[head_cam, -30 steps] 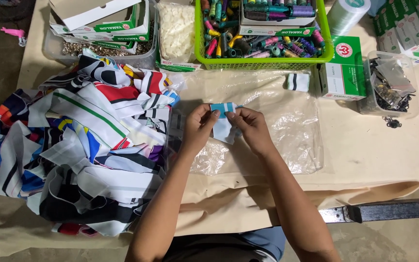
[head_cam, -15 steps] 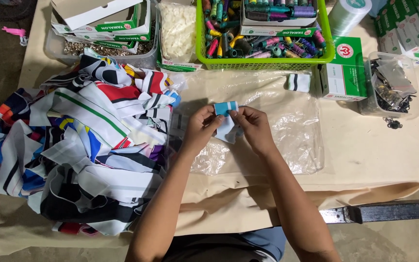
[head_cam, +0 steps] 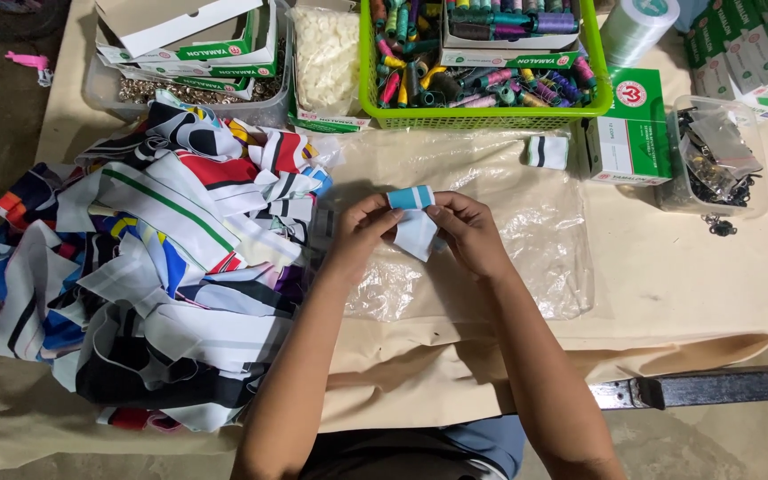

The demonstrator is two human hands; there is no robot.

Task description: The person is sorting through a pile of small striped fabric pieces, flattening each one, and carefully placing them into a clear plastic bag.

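The left hand (head_cam: 362,229) and right hand (head_cam: 466,229) pinch 1 small blue-and-white folded fabric strip (head_cam: 413,216) between their fingertips. 1 similar striped piece (head_cam: 548,151) lies finished beyond the fingers; the large heap of printed fabric strips (head_cam: 148,267) left of them looks unworked.

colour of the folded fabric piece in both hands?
Folded fabric piece: light blue band with a white stripe on top, white below. Head view shows it best.

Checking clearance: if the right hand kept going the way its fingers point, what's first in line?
The right hand points left, at the left hand across the blue-and-white fabric piece. Beyond lies the fabric pile.
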